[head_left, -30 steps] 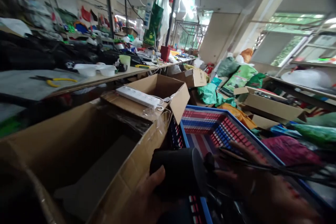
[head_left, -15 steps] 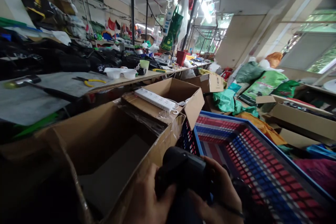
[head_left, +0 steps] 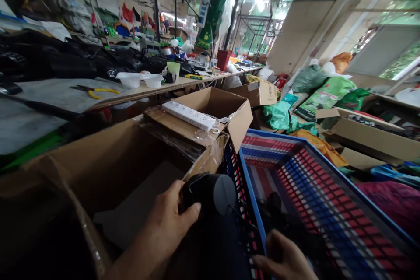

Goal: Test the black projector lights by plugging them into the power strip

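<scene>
A black object with a round grey end (head_left: 224,194), much like a camera with a capped lens, is in my left hand (head_left: 167,218) at the lower middle. The thumb and fingers of that hand press around its left side. A thin dark cord runs from the object toward the right. My right hand (head_left: 285,256) is lower right, apart from the object, over the edge of the blue basket (head_left: 254,201); its fingers are curled, and whether they pinch the cord is too dark to tell. Dark items (head_left: 288,223) lie inside the basket.
An open cardboard box (head_left: 108,153) stands at the left, with a white power strip (head_left: 188,115) on a smaller box behind it. Yellow-handled pliers (head_left: 95,91) lie on the workbench (head_left: 131,94). Green bags (head_left: 331,96) and a long carton (head_left: 374,138) are at the right.
My right hand has let go of the black object and moved down and right. The object has turned, showing its round grey end. The view has shifted slightly.
</scene>
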`<act>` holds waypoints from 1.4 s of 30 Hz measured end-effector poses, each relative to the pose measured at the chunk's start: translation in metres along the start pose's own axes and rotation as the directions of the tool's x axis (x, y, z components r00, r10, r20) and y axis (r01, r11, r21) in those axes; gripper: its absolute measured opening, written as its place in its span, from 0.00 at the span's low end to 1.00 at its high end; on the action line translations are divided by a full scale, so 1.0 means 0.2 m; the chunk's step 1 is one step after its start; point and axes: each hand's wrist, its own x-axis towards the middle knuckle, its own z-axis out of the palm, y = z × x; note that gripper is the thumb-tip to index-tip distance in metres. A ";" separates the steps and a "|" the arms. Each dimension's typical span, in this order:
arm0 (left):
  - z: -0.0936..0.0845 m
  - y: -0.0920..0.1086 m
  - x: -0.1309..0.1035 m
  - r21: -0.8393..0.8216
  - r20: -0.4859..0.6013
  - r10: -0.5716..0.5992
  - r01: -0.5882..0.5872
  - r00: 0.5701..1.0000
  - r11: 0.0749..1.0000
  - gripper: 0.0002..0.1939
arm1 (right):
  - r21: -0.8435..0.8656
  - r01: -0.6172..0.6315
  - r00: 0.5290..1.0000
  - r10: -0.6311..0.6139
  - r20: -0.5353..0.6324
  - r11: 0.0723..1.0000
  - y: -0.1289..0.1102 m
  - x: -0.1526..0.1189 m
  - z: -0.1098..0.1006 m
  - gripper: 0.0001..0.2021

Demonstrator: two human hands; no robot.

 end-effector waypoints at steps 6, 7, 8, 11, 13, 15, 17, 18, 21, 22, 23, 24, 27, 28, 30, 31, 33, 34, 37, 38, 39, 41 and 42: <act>-0.04 0.03 0.02 -0.077 0.045 -0.007 0.011 0.999 0.997 0.11 | -0.124 0.186 0.982 -0.188 -0.007 0.975 0.00 0.20 0.20 0.19; -0.07 0.02 0.02 -0.076 0.020 0.003 -0.002 1.000 0.997 0.11 | -0.191 0.221 0.974 -0.225 0.003 0.956 0.01 0.22 0.23 0.10; -0.11 0.01 0.02 -0.076 -0.018 0.008 -0.009 1.000 0.997 0.11 | -0.259 0.238 0.969 -0.248 -0.007 0.936 0.02 0.24 0.24 0.06; -0.26 -0.02 0.03 -0.115 -0.153 -0.022 0.004 0.988 0.993 0.16 | -0.393 0.265 0.943 -0.321 -0.084 0.881 0.05 0.34 0.19 0.10; -0.37 -0.04 0.03 -0.159 -0.226 -0.066 0.030 0.972 0.987 0.21 | -0.418 0.299 0.914 -0.383 -0.132 0.858 0.02 0.43 0.13 0.12; -0.45 -0.06 0.04 -0.198 -0.284 -0.095 0.039 0.954 0.979 0.23 | -0.397 0.353 0.878 -0.446 -0.172 0.847 -0.09 0.55 0.08 0.12; -0.52 -0.08 0.04 -0.260 -0.318 -0.129 0.045 0.939 0.965 0.23 | -0.350 0.403 0.860 -0.481 -0.173 0.846 -0.28 0.68 0.05 0.11; -0.54 -0.08 0.05 -0.303 -0.326 -0.153 0.050 0.933 0.952 0.23 | -0.319 0.421 0.861 -0.485 -0.155 0.849 -0.39 0.75 0.05 0.10; -0.57 -0.10 0.09 -0.436 -0.305 -0.246 0.094 0.920 0.895 0.22 | -0.262 0.461 0.857 -0.502 -0.119 0.848 -0.72 1.00 0.09 0.13; -0.57 -0.10 0.11 -0.468 -0.286 -0.270 0.112 0.919 0.877 0.22 | -0.268 0.488 0.841 -0.530 -0.110 0.830 -0.82 1.09 0.11 0.13; -0.57 -0.11 0.13 -0.490 -0.266 -0.286 0.127 0.921 0.862 0.22 | -0.289 0.512 0.823 -0.558 -0.106 0.809 -0.90 1.18 0.14 0.13; -0.57 -0.11 0.16 -0.503 -0.245 -0.289 0.133 0.926 0.854 0.22 | -0.318 0.528 0.805 -0.584 -0.109 0.787 -0.97 1.27 0.16 0.12; -0.55 -0.11 0.26 -0.517 -0.202 -0.244 0.108 0.949 0.849 0.20 | -0.414 0.509 0.784 -0.605 -0.140 0.755 -1.10 1.52 0.22 0.11; -0.55 -0.11 0.29 -0.520 -0.192 -0.228 0.098 0.955 0.849 0.19 | -0.439 0.495 0.783 -0.604 -0.148 0.750 -1.11 1.58 0.23 0.10; -0.54 -0.11 0.35 -0.532 -0.184 -0.217 0.089 0.959 0.842 0.16 | -0.483 0.469 0.786 -0.599 -0.154 0.739 -1.13 1.68 0.25 0.08; -0.54 -0.11 0.37 -0.541 -0.183 -0.219 0.088 0.958 0.836 0.14 | -0.502 0.457 0.790 -0.595 -0.151 0.734 -1.13 1.72 0.25 0.07; -0.53 -0.12 0.41 -0.561 -0.177 -0.225 0.089 0.958 0.823 0.13 | -0.528 0.440 0.799 -0.585 -0.138 0.726 -1.11 1.76 0.26 0.07; -0.53 -0.13 0.43 -0.571 -0.170 -0.227 0.092 0.959 0.816 0.12 | -0.538 0.436 0.804 -0.581 -0.128 0.722 -1.11 1.78 0.26 0.07; -0.53 -0.17 0.46 -0.600 -0.130 -0.227 0.106 0.965 0.793 0.12 | -0.559 0.432 0.807 -0.580 -0.112 0.708 -1.08 1.80 0.28 0.07; -0.53 -0.18 0.47 -0.610 -0.120 -0.228 0.110 0.966 0.785 0.12 | -0.565 0.431 0.805 -0.583 -0.111 0.704 -1.08 1.80 0.29 0.07; -0.52 -0.19 0.48 -0.620 -0.111 -0.233 0.116 0.966 0.776 0.13 | -0.570 0.429 0.803 -0.585 -0.114 0.701 -1.07 1.81 0.29 0.07; -0.52 -0.20 0.50 -0.640 -0.099 -0.245 0.127 0.964 0.758 0.12 | -0.574 0.420 0.801 -0.584 -0.130 0.703 -1.04 1.81 0.31 0.07; -0.52 -0.20 0.50 -0.650 -0.095 -0.252 0.131 0.963 0.748 0.12 | -0.572 0.412 0.801 -0.581 -0.143 0.709 -1.03 1.81 0.32 0.08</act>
